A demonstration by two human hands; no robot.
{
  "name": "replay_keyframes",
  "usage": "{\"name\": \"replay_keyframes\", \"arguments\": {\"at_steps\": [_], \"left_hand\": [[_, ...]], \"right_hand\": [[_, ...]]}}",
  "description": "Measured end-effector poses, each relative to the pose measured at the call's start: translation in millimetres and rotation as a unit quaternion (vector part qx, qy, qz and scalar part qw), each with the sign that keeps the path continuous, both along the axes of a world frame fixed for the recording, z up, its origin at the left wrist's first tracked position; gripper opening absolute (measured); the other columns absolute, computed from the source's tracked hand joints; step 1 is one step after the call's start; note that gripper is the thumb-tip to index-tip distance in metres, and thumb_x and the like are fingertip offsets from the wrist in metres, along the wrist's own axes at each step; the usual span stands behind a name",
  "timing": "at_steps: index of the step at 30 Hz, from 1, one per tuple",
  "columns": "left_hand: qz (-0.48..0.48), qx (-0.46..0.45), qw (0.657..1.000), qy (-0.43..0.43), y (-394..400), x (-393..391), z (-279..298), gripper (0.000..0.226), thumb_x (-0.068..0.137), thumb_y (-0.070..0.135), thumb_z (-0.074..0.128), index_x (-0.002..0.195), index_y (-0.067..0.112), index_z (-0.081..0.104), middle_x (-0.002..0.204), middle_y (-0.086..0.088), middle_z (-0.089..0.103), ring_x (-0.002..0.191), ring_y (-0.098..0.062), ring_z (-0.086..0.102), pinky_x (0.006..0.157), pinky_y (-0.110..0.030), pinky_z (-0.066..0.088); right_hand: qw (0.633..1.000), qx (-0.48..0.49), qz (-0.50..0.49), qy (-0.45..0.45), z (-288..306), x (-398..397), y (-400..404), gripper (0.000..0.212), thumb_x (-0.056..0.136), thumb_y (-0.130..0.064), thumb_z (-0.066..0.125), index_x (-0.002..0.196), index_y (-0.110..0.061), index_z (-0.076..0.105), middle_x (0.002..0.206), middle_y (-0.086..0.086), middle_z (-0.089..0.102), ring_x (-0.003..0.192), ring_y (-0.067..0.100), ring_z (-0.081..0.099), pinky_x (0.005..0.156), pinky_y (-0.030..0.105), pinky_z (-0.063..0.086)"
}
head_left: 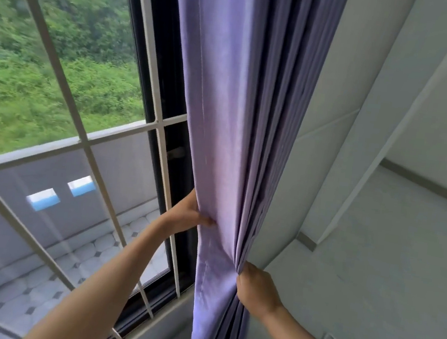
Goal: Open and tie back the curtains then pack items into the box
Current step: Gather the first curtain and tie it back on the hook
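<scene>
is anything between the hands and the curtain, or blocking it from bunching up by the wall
Nothing visible. The left hand grips the curtain at its window-side edge, the right hand pinches the gathered folds lower down, and the bunched folds already hang against the wall.

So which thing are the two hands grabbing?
Look at the big window with white bars. Just right of it, before the white wall, hangs the purple curtain, bunched into folds. It is the only soft, coloured thing; the left hand and right hand grip it.
</scene>
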State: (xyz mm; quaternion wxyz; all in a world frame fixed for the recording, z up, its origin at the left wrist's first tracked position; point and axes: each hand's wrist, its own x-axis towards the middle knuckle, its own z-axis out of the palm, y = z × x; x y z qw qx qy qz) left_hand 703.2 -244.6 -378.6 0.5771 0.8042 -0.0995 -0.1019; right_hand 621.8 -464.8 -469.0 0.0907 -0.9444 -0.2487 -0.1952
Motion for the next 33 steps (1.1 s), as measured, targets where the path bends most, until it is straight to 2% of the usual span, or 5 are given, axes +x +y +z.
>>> {"name": "replay_keyframes", "arguments": {"at_steps": [3,16,25,30,33], "left_hand": [[-0.001,0.003,1.0,0.021,2.3,-4.2,0.0,0.072,0.063,0.002,0.079,0.128,0.014,0.05,0.114,-0.002,0.066,0.105,-0.017,0.064,0.087,-0.033,0.055],[-0.031,-0.026,0.996,0.076,-25.0,-11.3,8.1,0.056,0.062,0.005,0.069,0.117,0.013,0.062,0.11,-0.006,0.068,0.101,-0.018,0.066,0.085,-0.031,0.055],[0.007,-0.02,0.994,0.106,-16.4,-10.2,1.2,0.053,0.062,0.009,0.073,0.114,0.015,0.064,0.11,-0.003,0.069,0.104,-0.02,0.064,0.092,-0.036,0.052],[0.077,-0.053,0.995,0.046,-16.3,-31.2,-10.1,0.037,0.075,-0.002,0.069,0.107,0.017,0.064,0.1,0.002,0.072,0.095,-0.014,0.067,0.078,-0.024,0.053],[0.173,0.063,0.98,-0.07,-16.3,-48.8,-34.9,0.012,0.08,0.016,0.068,0.088,0.023,0.063,0.082,0.008,0.07,0.082,-0.015,0.065,0.067,-0.027,0.052]], "right_hand": [[1.0,0.013,-0.002,0.028,-3.3,1.5,-0.6,0.063,0.034,-0.005,0.079,0.081,-0.02,0.04,0.052,-0.003,0.056,0.036,0.015,0.052,0.034,0.024,0.031],[1.0,0.01,-0.001,-0.009,-14.1,3.2,-15.8,0.019,0.06,-0.009,0.039,0.061,-0.014,0.057,0.051,0.0,0.055,0.037,0.017,0.052,0.036,0.024,0.031],[0.997,0.035,-0.06,0.037,-2.5,2.1,-3.1,0.052,0.019,0.004,0.087,0.057,-0.012,0.056,0.045,0.0,0.053,0.033,0.016,0.051,0.035,0.021,0.031],[0.988,0.076,-0.13,0.046,-12.8,11.3,9.1,0.038,0.042,0.009,0.079,0.077,-0.002,0.068,0.053,0.007,0.06,0.039,0.023,0.058,0.034,0.022,0.039],[0.986,0.078,-0.146,0.02,-13.4,17.6,16.5,0.032,0.069,0.001,0.043,0.088,0.005,0.068,0.057,0.012,0.061,0.041,0.025,0.059,0.035,0.024,0.044]]}}
